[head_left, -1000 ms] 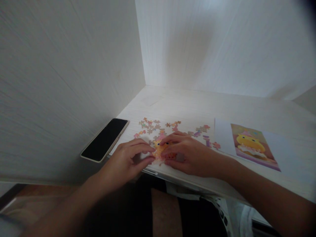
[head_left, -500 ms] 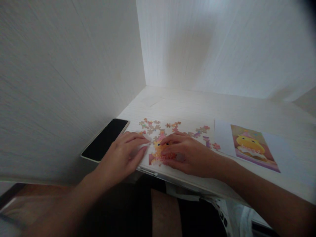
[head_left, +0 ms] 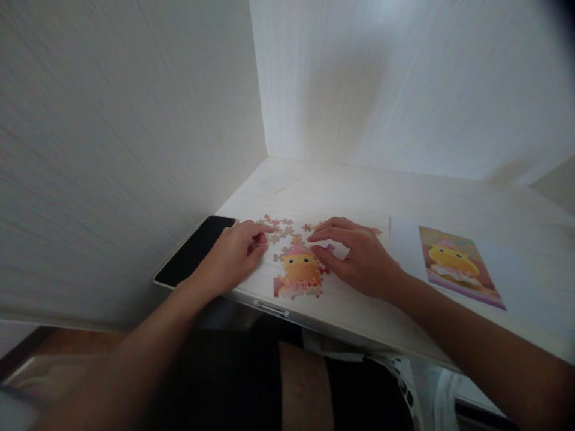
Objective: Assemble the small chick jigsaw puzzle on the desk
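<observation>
- Your left hand (head_left: pixel 233 254) lies on the desk (head_left: pixel 341 191) with its fingers loosely curled. The fingertips reach into the loose puzzle pieces (head_left: pixel 276 228) scattered just beyond them.
- A small pinkish piece seems to sit between your left thumb and forefinger, but it is too small and blurred for me to tell whether you are gripping it.
- Your right hand (head_left: pixel 359 254) arches over the desk with the fingers bent and slightly spread, the thumb tucked under. The fingertips point toward your left hand.
- A small purple piece (head_left: pixel 330 246) shows just under your right fingertips. I cannot tell whether you hold it or only touch it.
- The assembled part of the puzzle (head_left: pixel 299 272) lies flat between your two hands, a little nearer to you than your fingertips. It shows a yellow-orange figure with a pink hat. Your right thumb is just beside its edge, and your left hand is near it but apart.
- More loose pieces lie beyond your right fingers, partly hidden by the hand.
- A dark phone (head_left: pixel 195 250) lies flat just outside your left wrist, touching or nearly touching it.
- A printed reference picture (head_left: pixel 458 263) of the same yellow figure lies on white paper outside your right hand, well apart from the pieces.
</observation>
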The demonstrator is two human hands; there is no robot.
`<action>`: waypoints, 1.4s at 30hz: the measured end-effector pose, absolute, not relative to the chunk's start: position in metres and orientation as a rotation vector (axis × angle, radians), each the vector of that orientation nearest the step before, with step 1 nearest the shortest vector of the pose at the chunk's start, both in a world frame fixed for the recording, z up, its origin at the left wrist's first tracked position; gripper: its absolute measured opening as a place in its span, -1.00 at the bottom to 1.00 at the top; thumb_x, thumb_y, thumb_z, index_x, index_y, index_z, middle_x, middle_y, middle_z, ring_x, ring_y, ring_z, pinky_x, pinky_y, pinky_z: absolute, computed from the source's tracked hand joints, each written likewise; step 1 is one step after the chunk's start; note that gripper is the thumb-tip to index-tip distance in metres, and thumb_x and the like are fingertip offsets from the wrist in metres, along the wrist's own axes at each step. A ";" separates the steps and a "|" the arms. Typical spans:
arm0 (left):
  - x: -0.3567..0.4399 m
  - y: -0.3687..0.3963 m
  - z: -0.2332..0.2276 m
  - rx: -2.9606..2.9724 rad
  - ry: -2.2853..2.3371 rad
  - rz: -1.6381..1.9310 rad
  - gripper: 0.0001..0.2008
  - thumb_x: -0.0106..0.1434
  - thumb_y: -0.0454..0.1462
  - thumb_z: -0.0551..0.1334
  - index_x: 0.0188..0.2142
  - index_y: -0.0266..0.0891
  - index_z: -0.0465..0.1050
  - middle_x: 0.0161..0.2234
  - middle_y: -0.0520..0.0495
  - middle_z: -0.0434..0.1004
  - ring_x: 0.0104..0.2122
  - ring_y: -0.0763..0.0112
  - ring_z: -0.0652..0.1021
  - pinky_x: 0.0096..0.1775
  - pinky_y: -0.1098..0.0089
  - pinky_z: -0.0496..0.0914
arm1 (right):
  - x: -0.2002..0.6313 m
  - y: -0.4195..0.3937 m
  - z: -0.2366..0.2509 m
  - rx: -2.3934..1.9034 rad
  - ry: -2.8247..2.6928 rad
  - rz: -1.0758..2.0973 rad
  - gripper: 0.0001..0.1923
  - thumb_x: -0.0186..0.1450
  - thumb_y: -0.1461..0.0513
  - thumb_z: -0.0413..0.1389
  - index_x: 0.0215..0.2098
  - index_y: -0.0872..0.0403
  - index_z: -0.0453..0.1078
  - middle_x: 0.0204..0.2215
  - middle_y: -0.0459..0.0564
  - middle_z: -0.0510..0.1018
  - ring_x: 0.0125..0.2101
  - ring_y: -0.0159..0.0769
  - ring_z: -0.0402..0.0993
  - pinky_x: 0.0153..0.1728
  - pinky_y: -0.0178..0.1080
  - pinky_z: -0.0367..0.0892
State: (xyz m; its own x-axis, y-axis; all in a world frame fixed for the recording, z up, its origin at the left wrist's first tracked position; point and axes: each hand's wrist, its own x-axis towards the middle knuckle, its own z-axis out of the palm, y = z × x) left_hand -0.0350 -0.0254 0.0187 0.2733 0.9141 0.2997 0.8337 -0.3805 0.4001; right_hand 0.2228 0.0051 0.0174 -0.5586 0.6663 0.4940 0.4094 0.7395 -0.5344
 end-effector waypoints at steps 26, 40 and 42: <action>0.017 -0.058 0.016 2.069 1.280 1.139 -0.65 0.26 -0.18 0.32 0.02 -0.22 0.48 -0.03 -0.18 0.58 -0.04 0.22 0.58 0.05 0.13 0.47 | 0.231 0.016 0.023 -0.857 -1.984 1.502 -0.79 0.18 0.15 0.27 -0.29 0.11 0.51 -0.50 -0.11 0.54 -0.51 -0.45 0.41 -0.46 -0.33 0.33; 0.008 -0.061 0.010 2.588 1.179 0.688 -0.70 0.38 -0.18 0.18 0.05 -0.17 0.49 0.16 -0.12 0.44 0.21 0.19 0.36 0.21 0.09 0.27 | 0.252 0.020 0.032 -0.996 -2.260 1.499 -0.83 0.23 0.13 0.19 -0.40 0.07 0.50 -0.57 -0.11 0.53 -0.56 -0.42 0.41 -0.52 -0.33 0.32; 0.008 -0.061 0.010 2.580 1.179 0.689 -0.70 0.38 -0.18 0.18 0.05 -0.17 0.49 0.16 -0.12 0.43 0.21 0.19 0.36 0.22 0.08 0.27 | 0.250 0.017 0.033 -0.991 -2.271 1.526 -0.83 0.23 0.13 0.19 -0.41 0.06 0.50 -0.58 -0.11 0.54 -0.56 -0.41 0.42 -0.52 -0.33 0.33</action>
State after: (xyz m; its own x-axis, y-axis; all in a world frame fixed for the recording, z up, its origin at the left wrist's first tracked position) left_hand 0.0076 -0.0612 0.0097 0.5677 0.7572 0.3231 0.6531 -0.6531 0.3833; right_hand 0.2495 0.0165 0.0326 -0.7445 0.6449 -0.1728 0.4038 0.2287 -0.8858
